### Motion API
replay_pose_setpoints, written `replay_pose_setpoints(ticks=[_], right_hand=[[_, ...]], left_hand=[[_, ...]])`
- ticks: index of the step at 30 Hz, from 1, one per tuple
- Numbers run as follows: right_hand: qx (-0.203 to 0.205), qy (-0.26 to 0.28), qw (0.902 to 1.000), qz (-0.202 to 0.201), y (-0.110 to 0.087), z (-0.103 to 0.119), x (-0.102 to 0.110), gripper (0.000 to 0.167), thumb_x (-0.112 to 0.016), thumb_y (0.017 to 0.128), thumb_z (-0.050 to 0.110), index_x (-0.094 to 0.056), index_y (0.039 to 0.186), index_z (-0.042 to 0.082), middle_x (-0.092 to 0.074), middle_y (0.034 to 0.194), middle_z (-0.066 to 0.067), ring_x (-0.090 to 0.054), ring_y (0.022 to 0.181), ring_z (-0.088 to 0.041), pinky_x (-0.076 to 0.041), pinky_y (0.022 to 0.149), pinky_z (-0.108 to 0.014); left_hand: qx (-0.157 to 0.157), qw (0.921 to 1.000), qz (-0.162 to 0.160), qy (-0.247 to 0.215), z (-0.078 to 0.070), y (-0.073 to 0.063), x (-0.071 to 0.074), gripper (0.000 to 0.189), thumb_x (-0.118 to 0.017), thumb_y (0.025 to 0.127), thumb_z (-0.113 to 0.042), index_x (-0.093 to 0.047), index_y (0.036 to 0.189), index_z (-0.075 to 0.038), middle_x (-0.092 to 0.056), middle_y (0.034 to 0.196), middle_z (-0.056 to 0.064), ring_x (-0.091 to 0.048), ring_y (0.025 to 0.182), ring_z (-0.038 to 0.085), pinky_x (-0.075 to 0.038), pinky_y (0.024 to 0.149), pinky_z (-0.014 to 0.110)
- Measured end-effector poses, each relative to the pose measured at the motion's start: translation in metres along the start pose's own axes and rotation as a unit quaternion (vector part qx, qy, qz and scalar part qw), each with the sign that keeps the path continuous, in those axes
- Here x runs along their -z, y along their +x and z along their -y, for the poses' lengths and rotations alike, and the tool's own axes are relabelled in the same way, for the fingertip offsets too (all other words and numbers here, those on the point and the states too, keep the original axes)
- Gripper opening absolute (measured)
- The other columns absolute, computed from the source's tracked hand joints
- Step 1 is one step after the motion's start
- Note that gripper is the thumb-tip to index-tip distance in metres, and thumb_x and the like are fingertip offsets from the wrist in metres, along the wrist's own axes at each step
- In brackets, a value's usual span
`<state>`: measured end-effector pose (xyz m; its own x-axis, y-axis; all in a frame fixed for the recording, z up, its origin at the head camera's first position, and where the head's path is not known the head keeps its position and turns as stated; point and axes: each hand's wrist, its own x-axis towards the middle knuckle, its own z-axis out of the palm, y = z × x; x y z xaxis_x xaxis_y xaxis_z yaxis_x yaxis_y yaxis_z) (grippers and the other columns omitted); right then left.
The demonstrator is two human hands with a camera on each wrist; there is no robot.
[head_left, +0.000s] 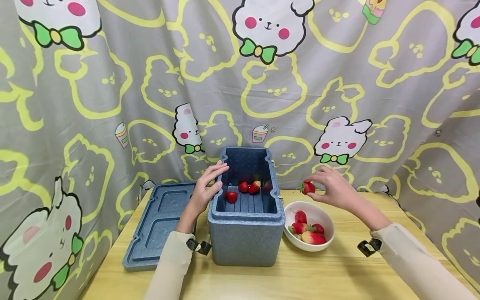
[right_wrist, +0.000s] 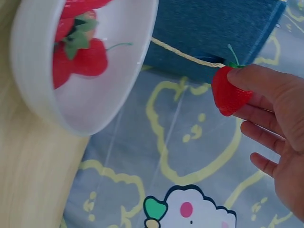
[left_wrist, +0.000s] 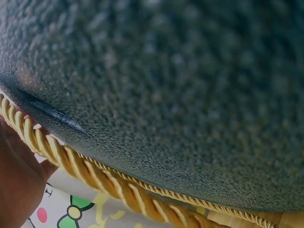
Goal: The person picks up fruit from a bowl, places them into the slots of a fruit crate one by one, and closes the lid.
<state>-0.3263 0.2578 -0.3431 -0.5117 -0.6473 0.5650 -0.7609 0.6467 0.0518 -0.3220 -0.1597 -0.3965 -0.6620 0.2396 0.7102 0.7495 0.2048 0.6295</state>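
My right hand (head_left: 335, 188) pinches a red strawberry (head_left: 309, 188) between thumb and fingers, above the far side of a white bowl (head_left: 312, 246). In the right wrist view the strawberry (right_wrist: 230, 92) shows its green leaves and stem. Several more strawberries (head_left: 313, 238) lie in the bowl. To its left stands an uncovered blue-grey foam box (head_left: 245, 246) with several red fruits (head_left: 232, 196) on its ribbed floor. My left hand (head_left: 204, 187) rests at the box's left rim, fingers extended. The left wrist view is mostly the box's speckled wall (left_wrist: 180, 104).
The box's lid (head_left: 165, 223) lies on the wooden table (head_left: 322, 275) to the left, partly behind my left arm. A twisted gold rope (left_wrist: 95, 173) hangs along the box's side. A grey patterned curtain (head_left: 221, 96) closes off the back and sides.
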Motion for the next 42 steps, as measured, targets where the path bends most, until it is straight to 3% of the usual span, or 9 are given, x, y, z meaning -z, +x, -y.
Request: replay_pose_setpoints(ticks=[14,21,28,32,42], right_hand=[[0.014,0.038,0.9943,-0.098,0.03,0.014,0.027,0.043,-0.091,0.067,0.01,-0.076,0.106,0.002,-0.075,0.094,-0.008,-0.06,0.093,-0.026,-0.043,0.083,-0.045],[0.02,0.053,0.99,-0.129,0.046,0.023,0.042,0.043,-0.09,0.068,0.009,-0.076,0.108,0.003,-0.075,0.095,-0.009,-0.057,0.091,-0.025,-0.04,0.079,-0.041],[0.034,0.065,0.9884,-0.133,0.064,0.033,0.051,0.044,-0.09,0.069,0.009,-0.076,0.111,0.004,-0.074,0.094,-0.008,-0.058,0.096,-0.027,-0.041,0.084,-0.045],[0.056,0.062,0.988,-0.13,0.077,0.039,0.053,0.045,-0.09,0.069,0.012,-0.076,0.111,0.004,-0.074,0.093,-0.008,-0.058,0.094,-0.027,-0.042,0.081,-0.042],[0.095,0.04,0.9917,-0.077,0.109,0.063,0.052,0.039,-0.089,0.074,0.016,-0.076,0.109,0.006,-0.076,0.095,-0.006,-0.058,0.099,-0.027,-0.044,0.092,-0.051]], left_hand=[[0.004,1.0,0.0,-0.003,-0.001,0.0,0.001,0.048,-0.05,0.092,0.0,-0.061,0.138,0.002,-0.054,0.148,0.019,-0.033,0.153,0.036,-0.021,0.123,0.063],[0.002,1.0,0.003,-0.003,-0.002,0.001,0.001,0.047,-0.051,0.093,-0.003,-0.061,0.139,0.0,-0.054,0.149,0.017,-0.032,0.153,0.035,-0.021,0.124,0.062],[0.002,1.0,0.004,-0.001,0.0,0.0,0.0,0.046,-0.052,0.095,-0.009,-0.061,0.139,0.0,-0.054,0.148,0.017,-0.032,0.153,0.035,-0.022,0.125,0.055],[0.001,1.0,0.005,0.0,-0.001,0.0,0.0,0.046,-0.052,0.094,-0.005,-0.061,0.139,0.001,-0.054,0.148,0.017,-0.032,0.153,0.036,-0.022,0.125,0.058],[0.004,1.0,0.004,-0.002,0.0,0.001,0.0,0.046,-0.052,0.095,-0.01,-0.06,0.138,0.004,-0.054,0.148,0.018,-0.032,0.153,0.034,-0.021,0.124,0.062]])
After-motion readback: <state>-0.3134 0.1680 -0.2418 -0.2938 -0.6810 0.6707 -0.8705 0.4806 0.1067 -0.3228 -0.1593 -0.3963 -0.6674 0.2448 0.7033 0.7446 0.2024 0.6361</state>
